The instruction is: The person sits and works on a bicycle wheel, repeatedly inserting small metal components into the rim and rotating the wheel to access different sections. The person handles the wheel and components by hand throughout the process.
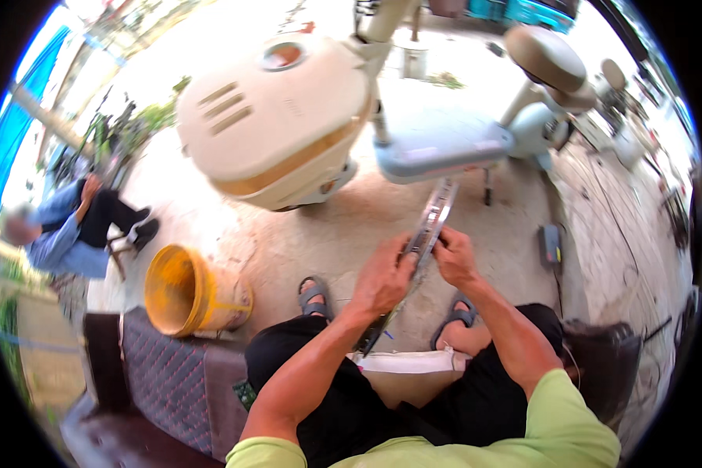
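A long, narrow metal rail (438,207), shiny and slotted like a drawer slide, slants up and away from my lap between my knees. My left hand (384,274) is closed around its middle, with the fingers curled over the edge. On the other side, slightly farther along, my right hand (454,256) pinches the rail with its fingertips. The rail's lower end is dark and hangs close to an opened white-edged sack or box (405,362) between my legs. Glare and blur hide the rail's finer details.
A scooter with a cream lidded box (277,117) and light-blue footboard (441,144) stands ahead. To my left is a yellow bucket (199,292) by the brown sofa (168,366); another person (70,226) sits beyond. A dark boxy device (551,246) and cables lie right.
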`<action>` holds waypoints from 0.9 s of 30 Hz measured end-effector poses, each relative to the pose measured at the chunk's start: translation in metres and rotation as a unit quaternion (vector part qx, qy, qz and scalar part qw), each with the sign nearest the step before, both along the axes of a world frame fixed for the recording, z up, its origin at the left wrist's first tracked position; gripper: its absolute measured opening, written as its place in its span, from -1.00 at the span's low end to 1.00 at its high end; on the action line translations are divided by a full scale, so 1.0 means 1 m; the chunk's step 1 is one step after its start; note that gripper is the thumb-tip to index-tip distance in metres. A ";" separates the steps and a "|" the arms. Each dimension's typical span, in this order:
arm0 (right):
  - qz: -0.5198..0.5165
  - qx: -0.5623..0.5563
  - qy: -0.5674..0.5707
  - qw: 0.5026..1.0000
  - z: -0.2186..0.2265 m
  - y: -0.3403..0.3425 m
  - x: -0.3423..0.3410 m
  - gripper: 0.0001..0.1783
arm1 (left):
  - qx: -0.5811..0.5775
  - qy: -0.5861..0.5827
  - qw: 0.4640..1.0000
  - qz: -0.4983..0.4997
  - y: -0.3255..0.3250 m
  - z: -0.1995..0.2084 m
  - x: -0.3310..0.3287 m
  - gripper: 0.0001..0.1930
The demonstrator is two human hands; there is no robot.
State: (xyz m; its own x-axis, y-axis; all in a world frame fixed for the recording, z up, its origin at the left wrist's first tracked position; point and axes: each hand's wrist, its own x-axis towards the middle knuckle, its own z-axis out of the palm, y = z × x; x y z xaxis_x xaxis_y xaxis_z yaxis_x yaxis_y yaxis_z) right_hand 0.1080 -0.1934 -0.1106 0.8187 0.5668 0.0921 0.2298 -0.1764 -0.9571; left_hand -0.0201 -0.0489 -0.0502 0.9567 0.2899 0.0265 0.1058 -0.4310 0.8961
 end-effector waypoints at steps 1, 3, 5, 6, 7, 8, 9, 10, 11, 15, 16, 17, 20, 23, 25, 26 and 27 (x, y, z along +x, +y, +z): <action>0.012 0.027 0.055 0.998 0.014 0.000 -0.003 -0.84 | -0.019 -0.014 1.000 -0.006 0.000 -0.003 0.001 -0.61; 0.034 0.025 0.051 0.998 0.026 -0.004 -0.003 -0.82 | -0.053 -0.035 0.998 -0.002 0.000 -0.012 0.002 -0.61; 0.032 -0.001 0.048 0.998 0.025 -0.008 -0.001 -0.82 | -0.051 -0.039 0.998 -0.007 -0.002 -0.010 0.001 -0.60; 0.034 -0.014 0.046 0.998 0.024 -0.008 -0.001 -0.82 | -0.049 -0.042 0.998 -0.005 -0.002 -0.008 0.000 -0.60; 0.024 0.008 0.055 0.998 0.017 -0.008 -0.002 -0.82 | -0.047 -0.039 0.998 -0.005 -0.004 -0.006 0.000 -0.60; 0.016 0.030 0.062 0.997 0.012 -0.004 -0.003 -0.82 | -0.045 -0.037 0.998 -0.002 -0.003 -0.004 -0.001 -0.61; 0.008 0.051 0.069 0.996 0.008 -0.002 -0.004 -0.83 | -0.043 -0.036 0.998 0.001 -0.003 -0.003 -0.001 -0.61; -0.004 0.054 0.056 0.997 0.005 -0.002 -0.007 -0.83 | -0.041 -0.039 0.998 -0.001 -0.003 -0.003 0.000 -0.61; -0.015 0.058 0.043 0.997 0.011 0.001 -0.011 -0.84 | -0.038 -0.044 0.998 -0.002 -0.002 -0.004 0.000 -0.61; -0.032 0.027 -0.032 0.999 0.022 0.002 -0.016 -0.86 | -0.044 -0.037 0.998 -0.006 0.000 -0.003 0.000 -0.61; -0.032 0.026 -0.029 0.999 0.025 0.002 -0.016 -0.86 | -0.042 -0.037 0.998 -0.006 0.000 -0.003 0.000 -0.61; -0.031 0.026 -0.025 0.999 0.028 0.002 -0.017 -0.86 | -0.039 -0.038 0.998 -0.005 0.000 -0.003 0.000 -0.61; -0.036 0.021 -0.029 0.999 0.024 0.002 -0.016 -0.87 | -0.031 -0.039 0.999 -0.006 0.000 -0.003 0.001 -0.61; -0.028 0.006 -0.041 0.999 0.022 -0.003 -0.017 -0.86 | -0.015 -0.027 0.999 -0.017 -0.001 0.000 -0.001 -0.60; -0.015 0.007 -0.053 0.998 0.025 -0.006 -0.023 -0.85 | -0.002 -0.039 0.999 -0.015 -0.001 0.000 0.000 -0.59; -0.007 0.012 -0.059 0.998 0.030 -0.007 -0.031 -0.85 | 0.002 -0.057 0.998 -0.007 -0.002 -0.002 0.000 -0.59; 0.001 0.018 -0.065 0.998 0.034 -0.009 -0.038 -0.85 | 0.006 -0.075 0.997 0.002 -0.003 -0.004 -0.001 -0.58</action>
